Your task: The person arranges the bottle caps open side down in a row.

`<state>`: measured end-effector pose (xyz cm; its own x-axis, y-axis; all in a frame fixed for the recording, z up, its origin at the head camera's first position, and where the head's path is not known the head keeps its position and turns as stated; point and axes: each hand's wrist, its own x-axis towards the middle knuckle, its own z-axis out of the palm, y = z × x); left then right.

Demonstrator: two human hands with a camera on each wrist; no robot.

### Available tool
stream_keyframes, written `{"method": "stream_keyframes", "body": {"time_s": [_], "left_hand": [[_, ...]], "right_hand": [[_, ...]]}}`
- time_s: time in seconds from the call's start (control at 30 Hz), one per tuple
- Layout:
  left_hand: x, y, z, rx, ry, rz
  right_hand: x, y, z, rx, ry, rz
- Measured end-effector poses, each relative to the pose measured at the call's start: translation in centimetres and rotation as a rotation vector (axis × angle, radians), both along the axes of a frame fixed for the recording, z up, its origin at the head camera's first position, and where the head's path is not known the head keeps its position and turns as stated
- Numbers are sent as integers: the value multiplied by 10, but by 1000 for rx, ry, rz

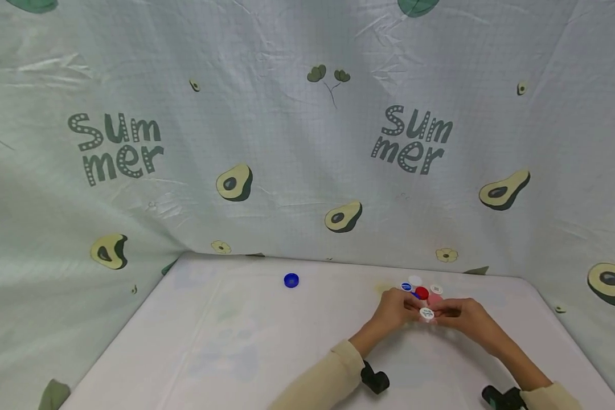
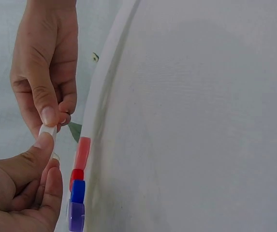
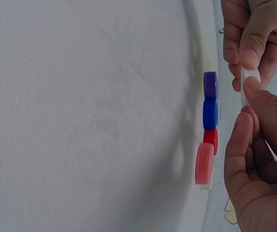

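Pinching one printed white bottle cap (image 1: 427, 314) with left hand (image 1: 392, 311) and right hand (image 1: 465, 319), near the multicoloured cap cluster (image 1: 422, 293), we apparently steadied it for orienting, the next move seemingly calling for one grip to loosen.

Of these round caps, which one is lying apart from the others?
The blue cap lying alone, left of the left hand in the head view. The other caps, another blue one included, are close to that hand and the right hand.
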<state>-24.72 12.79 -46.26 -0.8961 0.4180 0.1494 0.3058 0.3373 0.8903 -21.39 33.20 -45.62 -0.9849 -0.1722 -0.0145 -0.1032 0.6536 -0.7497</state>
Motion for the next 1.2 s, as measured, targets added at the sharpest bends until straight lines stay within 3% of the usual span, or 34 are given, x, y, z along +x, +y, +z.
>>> {"method": "stream_keyframes", "body": {"time_s": [0.27, 0.5, 0.73, 0.97, 1.2], "left_hand": [[2, -15, -2, 29, -45, -25], [0, -33, 0, 4, 12, -88], [-2, -53, 0, 14, 3, -127], [-5, -68, 3, 57, 25, -114], [-5, -81, 2, 64, 52, -98]], "right_hand": [[4, -12, -1, -23, -5, -20], [7, -26, 5, -9, 18, 12], [7, -43, 5, -39, 23, 33], [-1, -56, 6, -33, 80, 53], [-4, -66, 4, -96, 93, 80]]}}
